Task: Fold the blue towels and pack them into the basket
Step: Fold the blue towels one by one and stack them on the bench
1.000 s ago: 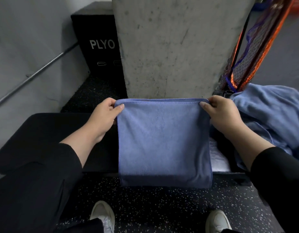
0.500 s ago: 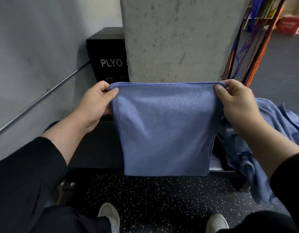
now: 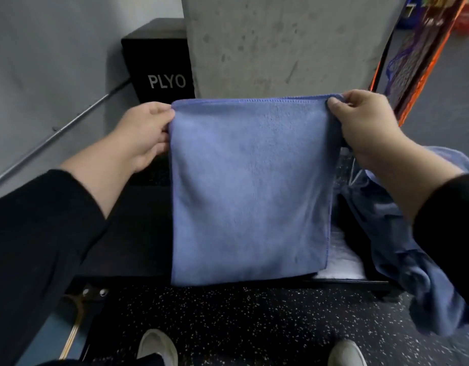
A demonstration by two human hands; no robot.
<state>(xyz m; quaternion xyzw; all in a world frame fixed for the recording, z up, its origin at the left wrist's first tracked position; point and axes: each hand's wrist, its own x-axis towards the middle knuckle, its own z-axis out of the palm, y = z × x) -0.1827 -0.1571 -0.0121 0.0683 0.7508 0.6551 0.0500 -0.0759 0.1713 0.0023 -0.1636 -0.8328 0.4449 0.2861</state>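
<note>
A blue towel point(image 3: 249, 186), folded over, hangs in the air in front of me. My left hand point(image 3: 146, 133) pinches its top left corner and my right hand point(image 3: 365, 125) pinches its top right corner, so the upper edge is stretched level. The lower edge hangs down to about the front edge of a black bench point(image 3: 127, 233). Several more blue towels point(image 3: 402, 247) lie in a loose heap on the right, draping off the bench's end. No basket shows clearly in this view.
A concrete pillar point(image 3: 286, 43) stands straight ahead, with a black box marked PLYO point(image 3: 159, 64) to its left. An orange and black net frame point(image 3: 423, 54) leans at the right. White cloth point(image 3: 341, 260) lies under the towel's right side. My shoes point(image 3: 157, 347) stand on speckled floor.
Both hands have raised the towel from bench height up to the pillar's front, keeping hold of the top corners. The view has tilted upward.
</note>
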